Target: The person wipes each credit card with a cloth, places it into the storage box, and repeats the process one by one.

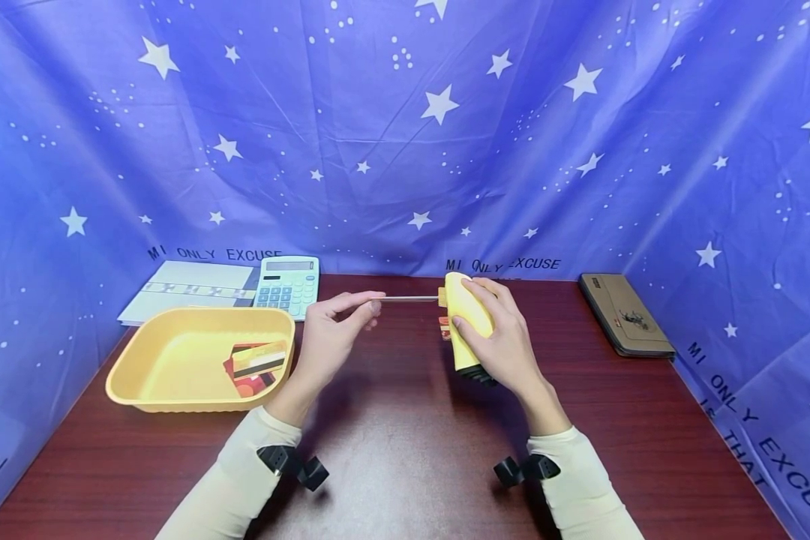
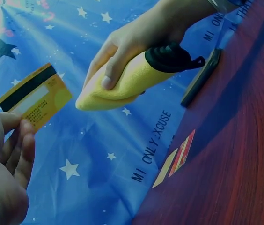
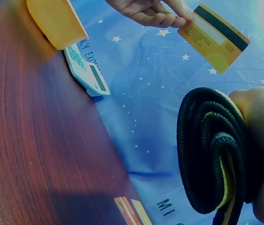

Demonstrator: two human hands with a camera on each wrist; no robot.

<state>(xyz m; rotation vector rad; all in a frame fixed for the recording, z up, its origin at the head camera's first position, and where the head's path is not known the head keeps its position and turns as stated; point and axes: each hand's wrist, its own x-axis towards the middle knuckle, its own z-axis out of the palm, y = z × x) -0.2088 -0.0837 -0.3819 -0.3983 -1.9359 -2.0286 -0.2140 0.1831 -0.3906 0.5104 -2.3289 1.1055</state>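
Observation:
My left hand (image 1: 331, 334) pinches a yellow bank card (image 2: 40, 96) by one edge between thumb and fingers; only its thin edge shows in the head view. The left wrist view shows the card's black stripe and small print. My right hand (image 1: 513, 345) grips a folded cloth (image 1: 468, 311), yellow outside and black within; its layered end (image 3: 209, 154) shows in the right wrist view. The cloth is beside the card's far end, with a gap between them in both wrist views. Two cards, one red-striped (image 2: 182, 153) and one yellowish (image 2: 165, 168), lie on the table, partly hidden by the cloth in the head view.
A yellow plastic basin (image 1: 175, 403) at the left holds several overlapping cards (image 1: 259, 360). Behind it are a light blue calculator (image 1: 287, 285) and a flat white box (image 1: 175, 281). A brown wallet (image 1: 624, 311) lies at the right by the starry curtain (image 1: 378, 112).

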